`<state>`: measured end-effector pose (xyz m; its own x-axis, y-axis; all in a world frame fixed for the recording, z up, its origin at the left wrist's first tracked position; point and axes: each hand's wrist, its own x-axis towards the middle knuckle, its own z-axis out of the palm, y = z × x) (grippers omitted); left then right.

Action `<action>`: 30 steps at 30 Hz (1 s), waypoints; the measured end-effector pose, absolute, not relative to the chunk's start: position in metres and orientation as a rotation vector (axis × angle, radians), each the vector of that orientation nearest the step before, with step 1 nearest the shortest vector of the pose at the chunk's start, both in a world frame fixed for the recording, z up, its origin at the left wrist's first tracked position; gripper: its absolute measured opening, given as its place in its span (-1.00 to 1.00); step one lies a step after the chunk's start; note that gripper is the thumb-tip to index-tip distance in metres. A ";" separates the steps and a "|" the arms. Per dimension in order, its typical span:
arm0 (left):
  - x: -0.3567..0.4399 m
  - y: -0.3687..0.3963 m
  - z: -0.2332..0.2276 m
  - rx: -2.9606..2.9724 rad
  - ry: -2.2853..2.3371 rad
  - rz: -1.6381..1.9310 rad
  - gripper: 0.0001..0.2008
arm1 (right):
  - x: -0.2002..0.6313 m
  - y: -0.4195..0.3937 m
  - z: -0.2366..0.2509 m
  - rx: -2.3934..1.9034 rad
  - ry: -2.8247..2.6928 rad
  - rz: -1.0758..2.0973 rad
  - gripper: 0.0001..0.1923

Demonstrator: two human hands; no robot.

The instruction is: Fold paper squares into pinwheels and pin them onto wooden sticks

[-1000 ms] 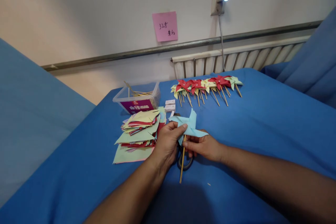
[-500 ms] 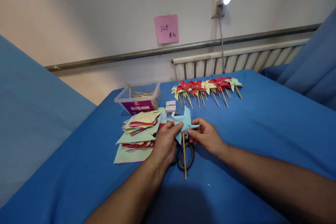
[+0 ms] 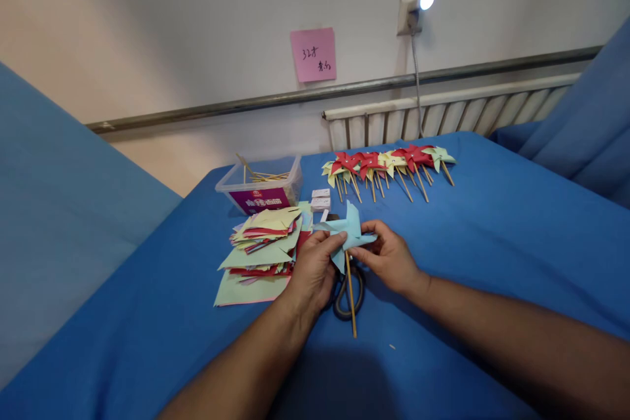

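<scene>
A light blue paper pinwheel (image 3: 348, 231) on a thin wooden stick (image 3: 351, 295) is held over the blue table (image 3: 492, 236). My left hand (image 3: 311, 273) pinches its left vanes. My right hand (image 3: 391, 258) pinches its right vane, close to the centre. The stick hangs down towards me, its tip just above the cloth. Black-handled scissors (image 3: 344, 292) lie on the table under both hands, partly hidden.
A pile of cut coloured paper squares (image 3: 258, 246) lies left of my hands. Behind it stand a clear plastic box of sticks (image 3: 260, 189) and small white boxes (image 3: 319, 199). A row of finished red and yellow pinwheels (image 3: 388, 164) lies further back, near the radiator.
My right hand moved up from the stick to the pinwheel's right vane. The pinwheel has turned slightly and the stick's lower end swung to the right.
</scene>
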<state>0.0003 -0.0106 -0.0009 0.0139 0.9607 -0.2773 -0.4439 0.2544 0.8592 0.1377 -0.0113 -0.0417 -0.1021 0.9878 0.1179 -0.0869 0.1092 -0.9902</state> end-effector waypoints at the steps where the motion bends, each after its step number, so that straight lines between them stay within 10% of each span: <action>1: 0.000 -0.011 -0.001 0.651 1.026 1.228 -0.77 | 0.138 -0.010 -0.043 -1.011 -1.263 1.246 -0.61; 30: 0.003 -0.012 0.004 0.596 1.064 1.214 -0.71 | 0.139 -0.011 -0.041 -1.124 -1.540 0.789 -0.37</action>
<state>0.0030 -0.0121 0.0038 -0.0116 0.9438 -0.3303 -0.4512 0.2898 0.8441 0.1388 -0.0109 -0.0407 -0.0358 0.9358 0.3507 0.2617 0.3475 -0.9004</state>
